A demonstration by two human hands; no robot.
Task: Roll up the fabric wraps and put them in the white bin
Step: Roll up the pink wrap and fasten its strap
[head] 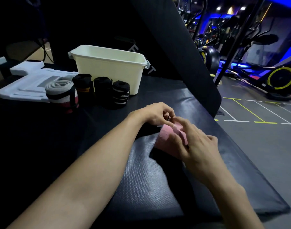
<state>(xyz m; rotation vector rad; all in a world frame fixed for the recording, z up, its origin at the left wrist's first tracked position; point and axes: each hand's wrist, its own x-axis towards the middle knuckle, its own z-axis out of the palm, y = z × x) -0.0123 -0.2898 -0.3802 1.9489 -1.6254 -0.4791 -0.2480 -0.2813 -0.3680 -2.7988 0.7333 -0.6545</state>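
A pink fabric wrap [164,136], partly rolled, lies on the dark padded surface [141,179] with a dark strip of it stretching left under my left wrist. My left hand [155,114] pinches the wrap's far end with curled fingers. My right hand [193,141] grips the roll from the right, fingers over its top. The white bin [108,75] stands at the back, with nothing visible inside from here. Several rolled wraps stand in front of it: a grey one [59,91] and three black ones [82,87] [102,86] [120,95].
The bin's white lid [25,86] lies flat to the left of the rolled wraps. A broad black slanted panel [182,47] rises behind the bin. To the right the surface ends above a gym floor with exercise bikes [280,76].
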